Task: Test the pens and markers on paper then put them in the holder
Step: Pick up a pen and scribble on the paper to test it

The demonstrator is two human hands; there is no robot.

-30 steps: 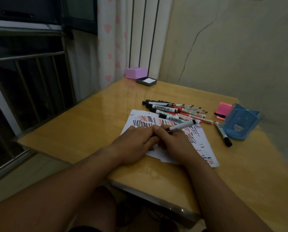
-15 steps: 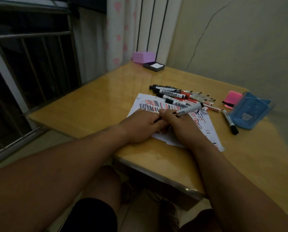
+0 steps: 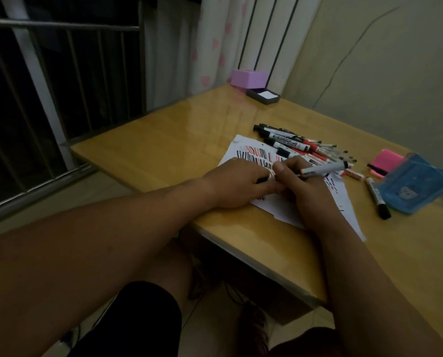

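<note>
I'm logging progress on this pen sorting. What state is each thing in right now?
marker: gripped at both ends, over the paper
right hand: curled round the marker
left hand: curled on the marker's dark end
paper: flat, covered in red and black strokes
pile of pens: lying loose on the table
lone marker: capped, lying beside the holder
holder: no pens seen inside

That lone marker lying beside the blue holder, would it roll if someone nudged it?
Probably: the lone marker looks round-barrelled and lies flat on a glossy table, so a sideways nudge may roll it. It seems rigid and light, likely lifting in one piece.
</note>
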